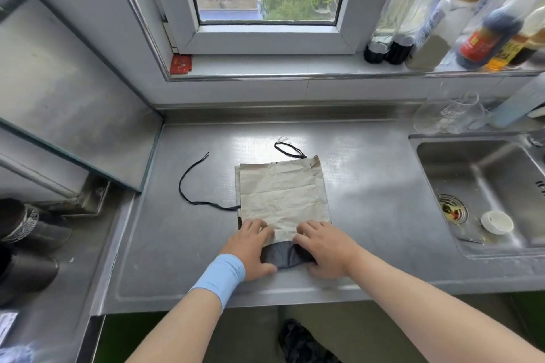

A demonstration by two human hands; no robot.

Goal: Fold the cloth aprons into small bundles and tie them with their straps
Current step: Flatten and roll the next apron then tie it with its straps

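Head view, lower centre of the frame: your left hand (250, 247), with a light blue wristband (219, 277) just behind it, and your right hand (324, 250) sit side by side on the near end of the apron (283, 194). Both hands grip that end. The fingers are bent over the top onto the beige cloth and the thumbs are tucked against the near side of a dark roll (284, 255). The roll is black and slightly glossy, and it shows in the gap between your hands.

The rest of the apron stretches away from your fingers toward mid-frame as a flat, tall rectangle. It is beige, matte and creased like crumpled paper, folded in layers so that a second edge peeks out along its left and far sides. A thin black long strap (188, 183) leaves its left edge just above your left hand and curves up and to the left across the bare metal. A looped strap (289, 148), also thin and black, lies at the far edge.

All this rests on a brushed steel counter (368, 200) that is dull grey with a bright glare patch. At right is a steel sink (486, 186) with a white round cap (497, 221) inside. Along the top run the windowsill (265, 66), bottles (486, 32) at upper right, and a white-framed window (265, 35).
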